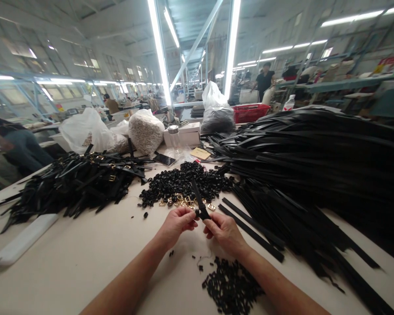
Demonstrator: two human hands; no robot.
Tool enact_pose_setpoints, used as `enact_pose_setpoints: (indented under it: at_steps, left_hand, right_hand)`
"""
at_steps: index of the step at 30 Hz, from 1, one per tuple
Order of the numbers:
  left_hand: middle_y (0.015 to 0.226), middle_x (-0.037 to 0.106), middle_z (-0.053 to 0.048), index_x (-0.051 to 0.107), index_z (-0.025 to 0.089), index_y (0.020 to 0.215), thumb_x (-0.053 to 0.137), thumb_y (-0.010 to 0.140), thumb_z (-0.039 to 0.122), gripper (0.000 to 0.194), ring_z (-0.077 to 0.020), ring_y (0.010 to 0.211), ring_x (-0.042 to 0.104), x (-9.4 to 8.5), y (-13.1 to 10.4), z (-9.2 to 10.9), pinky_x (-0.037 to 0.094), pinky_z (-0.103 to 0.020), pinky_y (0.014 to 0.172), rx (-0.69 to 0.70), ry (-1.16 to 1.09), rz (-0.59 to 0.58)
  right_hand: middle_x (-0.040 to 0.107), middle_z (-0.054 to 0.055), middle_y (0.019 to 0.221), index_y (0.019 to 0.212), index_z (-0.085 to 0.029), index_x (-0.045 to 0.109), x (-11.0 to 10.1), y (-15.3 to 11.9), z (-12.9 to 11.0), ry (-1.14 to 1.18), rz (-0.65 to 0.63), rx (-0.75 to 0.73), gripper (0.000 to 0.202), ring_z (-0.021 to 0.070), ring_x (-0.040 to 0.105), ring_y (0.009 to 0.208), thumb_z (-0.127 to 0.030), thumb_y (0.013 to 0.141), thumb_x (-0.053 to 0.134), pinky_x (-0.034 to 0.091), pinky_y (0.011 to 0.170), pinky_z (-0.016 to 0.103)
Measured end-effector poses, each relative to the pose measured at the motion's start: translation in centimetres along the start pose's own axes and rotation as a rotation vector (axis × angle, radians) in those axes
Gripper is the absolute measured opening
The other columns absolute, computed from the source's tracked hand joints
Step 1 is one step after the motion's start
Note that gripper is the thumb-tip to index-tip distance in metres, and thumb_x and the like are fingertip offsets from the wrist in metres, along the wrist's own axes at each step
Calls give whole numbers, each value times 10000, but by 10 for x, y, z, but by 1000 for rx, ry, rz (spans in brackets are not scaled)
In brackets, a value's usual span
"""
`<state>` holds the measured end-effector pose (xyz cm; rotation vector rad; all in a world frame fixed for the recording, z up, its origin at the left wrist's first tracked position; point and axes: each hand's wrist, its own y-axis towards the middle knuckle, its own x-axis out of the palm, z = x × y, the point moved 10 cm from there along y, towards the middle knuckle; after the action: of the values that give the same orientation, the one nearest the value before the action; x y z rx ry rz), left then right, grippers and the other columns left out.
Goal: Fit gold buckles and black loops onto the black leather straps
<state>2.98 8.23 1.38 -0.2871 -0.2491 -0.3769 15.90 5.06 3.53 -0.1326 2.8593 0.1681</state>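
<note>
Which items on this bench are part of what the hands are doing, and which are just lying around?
In use:
- left hand and right hand, both pinching one black strap
- small black loops
- gold buckles
- long black straps
- finished buckled straps

Lying about:
- white bags
- white box
- phone
- red basket
</note>
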Motion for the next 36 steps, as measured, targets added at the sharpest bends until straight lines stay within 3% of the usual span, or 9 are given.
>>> enact_pose_setpoints:
  at_steps: [4, 10, 17, 25, 30, 36]
  left_hand:
    - [735, 656, -44, 630, 126, 730, 805, 648, 405, 339, -111, 628, 590, 3, -1, -5, 440, -206, 594, -9, -1, -3]
    - [641, 622, -17, 611, 136, 685, 793, 653, 382, 308, -115, 612, 568, 3, -3, 5, 453, -222, 617, 96, 113, 38]
    - [712, 678, -24, 689, 156, 850, 800, 621, 290, 287, -131, 630, 589, 5, -5, 16, 479, -250, 618, 159, 183, 28]
    - [768, 662, -47, 752, 159, 823, 755, 657, 250, 190, -126, 623, 579, 10, -8, 25, 480, -245, 596, 219, 422, -51]
    - [699, 633, -27, 746, 151, 851, 755, 660, 253, 217, -112, 593, 556, 20, -10, 14, 460, -231, 583, 101, 391, -209]
    - [616, 624, -10, 725, 133, 784, 749, 637, 215, 171, -97, 556, 530, 17, -9, -2, 413, -206, 556, -64, 353, -278]
  right_hand:
    - [668, 6, 655, 742, -181, 622, 0, 0, -1, 3, -3, -6, 282, 133, 622, 537, -392, 897, 517, 469, 524, 218]
    - [679, 15, 655, 741, -173, 645, 4, 0, 1, 4, -50, 18, 280, 133, 619, 524, -379, 883, 521, 459, 501, 217]
    - [670, 11, 638, 686, -177, 622, 9, -1, 1, 8, -127, 49, 290, 129, 609, 509, -378, 868, 519, 456, 487, 212]
    - [666, -7, 582, 655, -195, 617, 7, -3, -6, -241, -201, -31, 246, 128, 604, 474, -282, 861, 515, 412, 470, 205]
    - [677, -7, 585, 651, -196, 614, 11, -5, -10, -331, -271, -57, 253, 125, 610, 472, -266, 868, 504, 407, 481, 200]
    - [691, -8, 596, 643, -190, 640, 17, -7, -17, -454, -301, -152, 241, 122, 610, 528, -265, 855, 552, 394, 528, 198]
